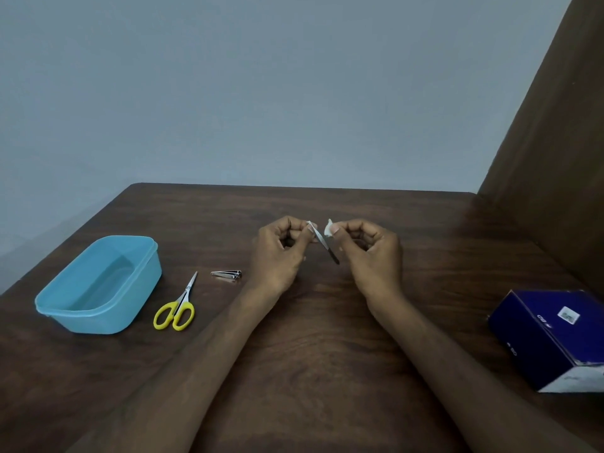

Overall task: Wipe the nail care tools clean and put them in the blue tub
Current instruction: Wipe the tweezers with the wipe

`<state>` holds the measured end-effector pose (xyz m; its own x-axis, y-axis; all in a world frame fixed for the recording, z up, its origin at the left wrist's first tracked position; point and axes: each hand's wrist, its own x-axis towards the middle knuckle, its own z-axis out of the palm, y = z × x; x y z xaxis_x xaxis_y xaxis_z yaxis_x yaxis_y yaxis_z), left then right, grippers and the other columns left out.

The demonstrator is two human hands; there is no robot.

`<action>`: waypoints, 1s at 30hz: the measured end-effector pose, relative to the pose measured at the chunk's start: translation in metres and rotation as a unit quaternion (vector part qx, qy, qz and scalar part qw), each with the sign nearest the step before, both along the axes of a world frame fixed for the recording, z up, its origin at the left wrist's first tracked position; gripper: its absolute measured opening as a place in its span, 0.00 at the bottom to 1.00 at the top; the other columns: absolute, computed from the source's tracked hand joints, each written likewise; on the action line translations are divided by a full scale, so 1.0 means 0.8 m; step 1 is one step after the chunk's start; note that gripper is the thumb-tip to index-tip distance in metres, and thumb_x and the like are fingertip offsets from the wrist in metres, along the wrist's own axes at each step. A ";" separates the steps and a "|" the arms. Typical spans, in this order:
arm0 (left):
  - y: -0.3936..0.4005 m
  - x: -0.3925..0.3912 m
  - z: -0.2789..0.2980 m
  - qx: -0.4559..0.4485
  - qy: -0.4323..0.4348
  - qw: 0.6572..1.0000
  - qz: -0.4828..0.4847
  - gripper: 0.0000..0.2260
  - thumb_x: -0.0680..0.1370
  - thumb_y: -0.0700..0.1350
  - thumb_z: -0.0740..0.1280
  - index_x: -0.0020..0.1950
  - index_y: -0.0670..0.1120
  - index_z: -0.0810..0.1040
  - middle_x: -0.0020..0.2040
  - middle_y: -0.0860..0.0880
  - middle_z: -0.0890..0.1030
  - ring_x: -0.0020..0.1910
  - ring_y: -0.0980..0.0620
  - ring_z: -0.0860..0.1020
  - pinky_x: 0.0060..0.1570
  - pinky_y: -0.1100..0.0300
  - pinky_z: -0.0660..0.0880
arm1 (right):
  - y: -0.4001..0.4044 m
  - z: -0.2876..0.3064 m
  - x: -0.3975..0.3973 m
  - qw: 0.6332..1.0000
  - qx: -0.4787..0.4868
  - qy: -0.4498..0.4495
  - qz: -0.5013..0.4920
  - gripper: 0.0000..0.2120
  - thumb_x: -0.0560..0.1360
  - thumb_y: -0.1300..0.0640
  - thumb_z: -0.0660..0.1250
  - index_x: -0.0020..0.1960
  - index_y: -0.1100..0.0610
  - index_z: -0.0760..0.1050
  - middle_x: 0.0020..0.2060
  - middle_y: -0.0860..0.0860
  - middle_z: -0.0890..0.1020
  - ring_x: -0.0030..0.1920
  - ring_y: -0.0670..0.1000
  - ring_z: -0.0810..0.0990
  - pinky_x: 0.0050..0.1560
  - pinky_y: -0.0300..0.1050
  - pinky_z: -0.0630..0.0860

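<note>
Nearest: both forearms run up from the bottom edge over the dark wood table [313,371]. A dark blue box [552,338] sits at the right edge, well clear of the hands.

Left side: yellow-handled scissors [178,308] lie flat, blades closed, tips pointing away, just beside the blue tub [65,308]. The tub is open-topped, nothing visible inside. Nail clippers [227,274] lie flat between the scissors' tips and the left wrist, apart from both. Nothing blocks the way from hands to tub.

Mid-table, raised off the surface:
- left hand [277,253]: fingers curled, thumb and forefinger pinch the light upper end of a nail file [322,241]. The file slants down to the right, its dark end hanging free between the two hands.
- right hand [372,250]: fingers curled, fingertips pinch a small white wipe [327,229]. The wipe is right next to the file's upper part; contact can't be confirmed.
- both palms turn inward, facing each other, knuckles up.

Far: the table's back edge, a plain grey-blue wall [261,93], a brown panel [555,142] rising at the right.
</note>
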<state>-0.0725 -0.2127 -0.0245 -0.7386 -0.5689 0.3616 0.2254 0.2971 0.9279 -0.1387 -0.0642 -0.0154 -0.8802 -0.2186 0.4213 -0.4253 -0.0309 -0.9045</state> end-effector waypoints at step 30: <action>-0.006 0.001 0.003 0.031 0.079 0.996 0.023 0.07 0.83 0.42 0.73 0.47 0.52 0.85 0.43 0.47 0.88 0.46 0.54 0.85 0.51 0.55 0.78 | 0.004 -0.003 0.001 0.989 0.112 0.030 0.090 0.03 0.77 0.57 0.78 0.45 0.52 0.87 0.37 0.47 0.89 0.40 0.47 0.87 0.42 0.43 0.82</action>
<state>-0.0721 -0.2173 -0.0217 -0.6477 -0.6256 0.4350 0.3582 0.2539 0.8985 -0.1381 -0.0609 -0.0177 -0.7932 -0.4637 0.3948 -0.4845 0.0876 -0.8704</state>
